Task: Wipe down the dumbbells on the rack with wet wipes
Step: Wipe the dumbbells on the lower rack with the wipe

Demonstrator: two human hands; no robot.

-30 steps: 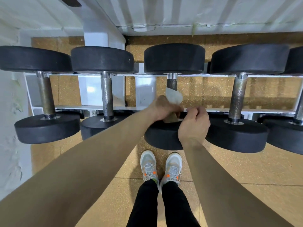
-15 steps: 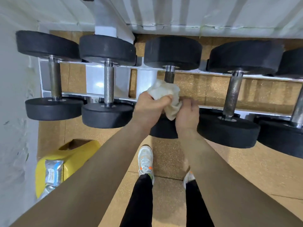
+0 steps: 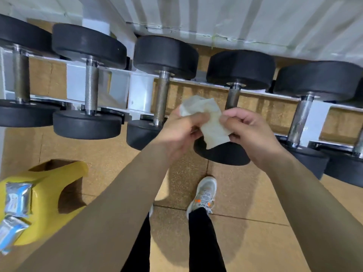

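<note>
Several black dumbbells with steel handles lie across the white rack [image 3: 137, 89]. My left hand [image 3: 179, 132] and my right hand [image 3: 248, 130] both pinch a crumpled, off-white wet wipe [image 3: 208, 122], held in the air between them. The wipe hangs in front of one dumbbell [image 3: 240, 69], hiding the lower part of its handle and some of its near head [image 3: 222, 152]. The dumbbell to the left [image 3: 162, 99] has its handle fully in sight. Neither hand touches a dumbbell.
A yellow stool [image 3: 49, 195] stands on the cork floor at lower left with two wet-wipe packs [image 3: 17, 199] on it. My feet in pale trainers [image 3: 203, 195] stand below the rack. A white corrugated wall [image 3: 235, 20] runs behind the rack.
Both hands have come off the dumbbell handle and now hold the wipe out between them. The view has swung left, bringing the yellow stool and wipe packs further into sight.
</note>
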